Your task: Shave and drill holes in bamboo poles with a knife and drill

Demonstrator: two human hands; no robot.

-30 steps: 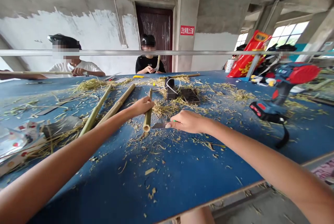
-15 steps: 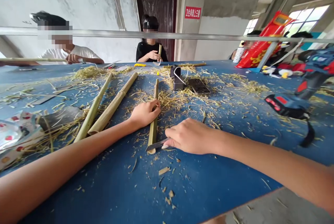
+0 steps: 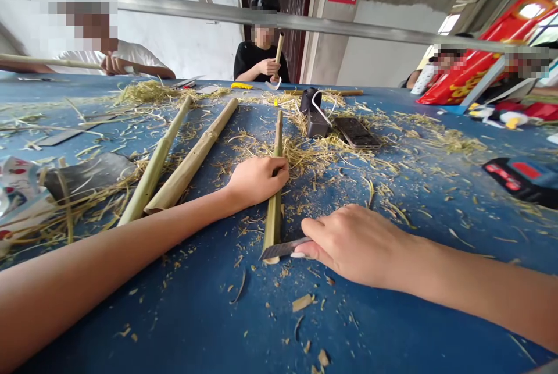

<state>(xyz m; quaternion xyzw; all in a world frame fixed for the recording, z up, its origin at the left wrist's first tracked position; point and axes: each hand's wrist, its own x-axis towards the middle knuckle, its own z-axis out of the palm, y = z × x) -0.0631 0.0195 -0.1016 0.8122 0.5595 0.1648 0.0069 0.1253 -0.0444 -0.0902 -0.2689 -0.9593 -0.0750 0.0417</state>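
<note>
Three lengths of bamboo lie near the hands on the blue surface (image 3: 183, 310): one short stalk (image 3: 273, 223) and, to its left, a greener pole (image 3: 154, 161) and a paler pole (image 3: 192, 156), both apart from the hands. The stalk lies between the hands. The left hand (image 3: 259, 181) is closed around its upper part, while the right hand (image 3: 353, 246) is closed on a flat steel knife (image 3: 283, 248), whose blade lies across the stalk near its lower end. Compared with the earlier frame, the view has tipped lower and the drill has dropped out of sight, leaving only a red-and-blue battery base (image 3: 518, 181) at the right. Farther off are one phone (image 3: 356, 132), one small dark device (image 3: 314, 121) and three seated co-workers (image 3: 261, 54), with straw shavings (image 3: 305, 153) scattered throughout.
</note>
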